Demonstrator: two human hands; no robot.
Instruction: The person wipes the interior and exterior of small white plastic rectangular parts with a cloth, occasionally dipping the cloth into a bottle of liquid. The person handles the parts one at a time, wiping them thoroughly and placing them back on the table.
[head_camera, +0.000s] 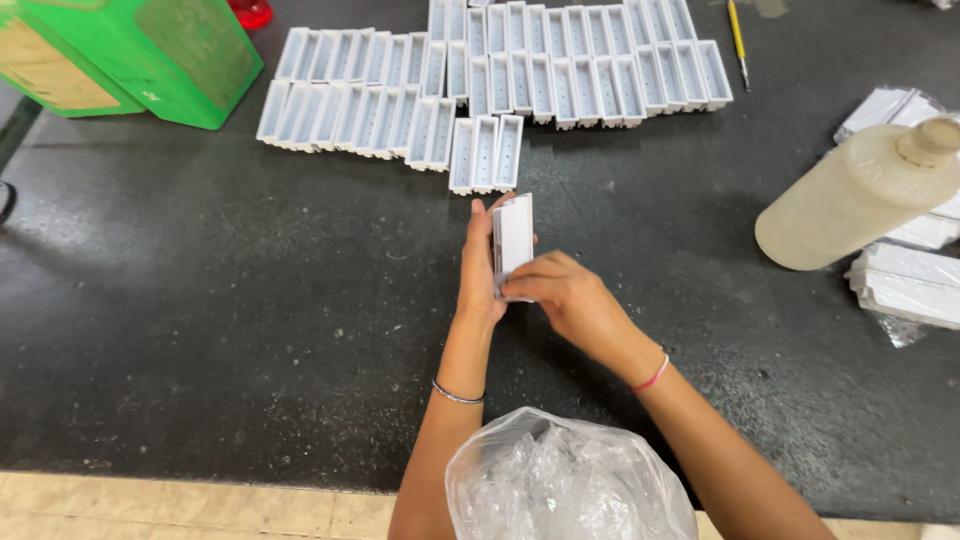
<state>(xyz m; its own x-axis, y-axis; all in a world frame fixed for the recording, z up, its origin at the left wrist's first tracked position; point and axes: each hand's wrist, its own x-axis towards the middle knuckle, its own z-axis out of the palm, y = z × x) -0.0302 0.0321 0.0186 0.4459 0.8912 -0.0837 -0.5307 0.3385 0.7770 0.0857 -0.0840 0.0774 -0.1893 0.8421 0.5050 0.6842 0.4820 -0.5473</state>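
- The person is standing over a dark, speckled surface (250, 330), both bare hands meeting near its middle.
- The left hand (480, 265) is standing upright on its edge, its fingers (478, 222) stretched up along the left side of a small white plastic piece (514, 240), pressing against it.
- The right hand (565, 300) is coming in from the right, its fingers clenching round the lower end of the same white plastic piece, so both hands are gripping it together.
- The piece is being held upright just above the surface, a short way in front of the rows of white trays.
- Those white trays (500, 85) are lying side by side in long rows across the far part of the surface, open sides up, touching one another.
- A green container (150, 55) is sitting at the far left corner.
- A pale plastic bottle (860, 195) is lying tilted on the right, resting over a stack of white packets (905, 280).
- A yellow pencil (738, 40) is lying beyond the trays at the top right.
- A crumpled clear plastic bag (565, 480) is sitting at the near edge, between the person's forearms.
- A thin bangle is circling the left wrist, a pink band the right.
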